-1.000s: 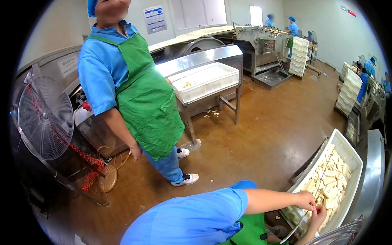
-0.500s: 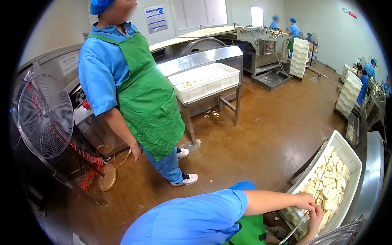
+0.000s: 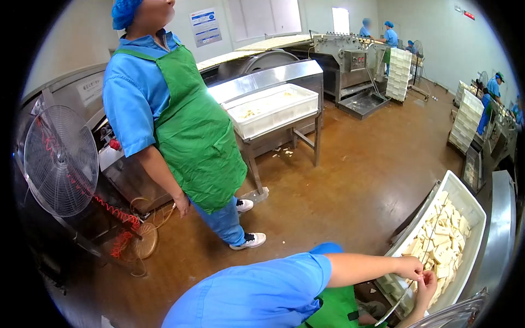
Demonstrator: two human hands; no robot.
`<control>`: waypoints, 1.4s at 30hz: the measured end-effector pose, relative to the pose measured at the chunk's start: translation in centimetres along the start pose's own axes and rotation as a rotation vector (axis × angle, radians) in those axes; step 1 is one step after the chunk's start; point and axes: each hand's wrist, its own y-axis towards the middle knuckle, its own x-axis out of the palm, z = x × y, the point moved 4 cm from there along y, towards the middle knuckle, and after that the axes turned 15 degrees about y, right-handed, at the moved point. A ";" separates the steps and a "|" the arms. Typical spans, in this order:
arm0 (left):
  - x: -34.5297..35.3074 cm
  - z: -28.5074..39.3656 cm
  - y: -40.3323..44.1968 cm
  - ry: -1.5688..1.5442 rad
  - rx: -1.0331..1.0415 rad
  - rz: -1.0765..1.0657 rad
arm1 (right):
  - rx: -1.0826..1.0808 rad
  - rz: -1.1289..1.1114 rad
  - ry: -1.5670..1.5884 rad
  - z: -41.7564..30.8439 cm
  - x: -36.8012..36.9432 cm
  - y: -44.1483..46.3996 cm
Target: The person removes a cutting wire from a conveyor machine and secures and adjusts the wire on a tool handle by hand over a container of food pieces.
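Observation:
My left hand (image 3: 409,268) reaches in over a white bin (image 3: 474,209) at the lower right, its fingers pinched together. My right hand (image 3: 426,285) meets it from below, fingertips also closed and touching those of the left. Whatever is between the fingertips is too small to name. Many pale, flat pieces (image 3: 442,240) lie in a loose heap in the bin under and beyond both hands. A thin dark line, like a wire or rod, crosses above the heap and passes close to the fingers.
A co-worker in a green apron (image 3: 191,131) stands at the left by a large fan (image 3: 61,158). Behind are a white tray (image 3: 273,113) on a metal stand and a conveyor machine (image 3: 350,63). Stacked white crates (image 3: 399,75) and other people are farther back.
The co-worker's head has turned slightly, and the view has shifted a little. Both my hands stay together over the bin, almost unmoved.

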 end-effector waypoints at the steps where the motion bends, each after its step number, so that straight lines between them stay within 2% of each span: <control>1: 0.0 -0.1 -0.1 -0.004 -0.019 -0.002 | -0.027 0.029 -0.010 0.0 -0.1 0.0; 10: -0.3 -0.5 0.3 -0.111 -0.066 -0.041 | -0.145 0.051 -0.150 0.7 -0.9 0.0; 13: 0.0 -0.7 0.2 -0.199 -0.146 -0.048 | -0.149 0.093 -0.160 -0.1 -0.4 -0.5; 18: -0.3 -0.5 0.3 -0.170 -0.141 -0.015 | -0.204 0.090 -0.266 0.2 -1.3 -0.2; 21: -0.1 -0.3 -0.1 -0.132 -0.159 -0.084 | -0.225 0.096 -0.309 0.4 -1.1 -0.6; 23: -0.1 -0.4 0.3 -0.114 -0.125 -0.083 | -0.248 0.093 -0.339 0.2 -1.2 -0.5; 25: -0.4 -0.3 0.4 -0.067 -0.104 -0.079 | -0.210 0.075 -0.226 0.7 -1.4 -0.2; 30: 0.0 -0.4 -0.1 -0.088 -0.098 -0.025 | -0.136 0.115 -0.276 0.9 -1.4 -0.5; 32: -0.3 -0.2 0.1 0.013 -0.052 -0.008 | -0.102 0.124 -0.226 0.4 -1.0 -0.2; 38: -1.1 0.6 -0.7 -0.016 -0.082 0.010 | -0.134 0.102 -0.277 -1.0 0.0 -0.6; 42: -1.2 0.8 -0.7 -0.024 -0.028 0.010 | -0.179 0.095 -0.271 0.4 -1.0 -0.1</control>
